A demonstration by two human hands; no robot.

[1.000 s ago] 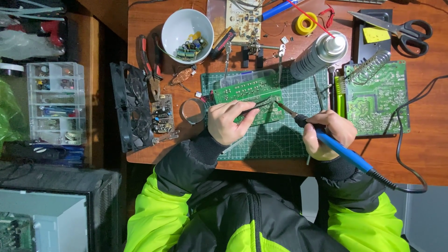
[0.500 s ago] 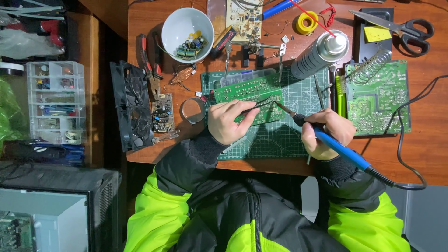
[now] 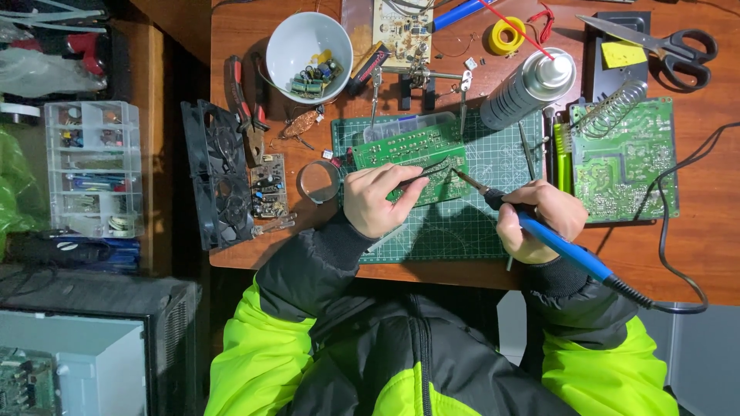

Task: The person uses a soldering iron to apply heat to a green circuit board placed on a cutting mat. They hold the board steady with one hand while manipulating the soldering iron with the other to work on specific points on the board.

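Two hands work over a green circuit board (image 3: 412, 150) lying on a green cutting mat (image 3: 455, 219) on a wooden bench. The left hand (image 3: 378, 199) pinches tweezers (image 3: 424, 174) against the board, while the right hand (image 3: 539, 219) is closed around a blue soldering iron (image 3: 559, 245), its tip touching the board just beside the tweezers. A white bowl (image 3: 289, 50) of parts sits well apart.

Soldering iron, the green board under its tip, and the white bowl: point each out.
soldering iron (image 3: 559, 245): head view, on the blue handle below the right hand.
green board (image 3: 408, 145): head view, on its bare upper face.
white bowl (image 3: 289, 48): head view, on the inner wall, left side.
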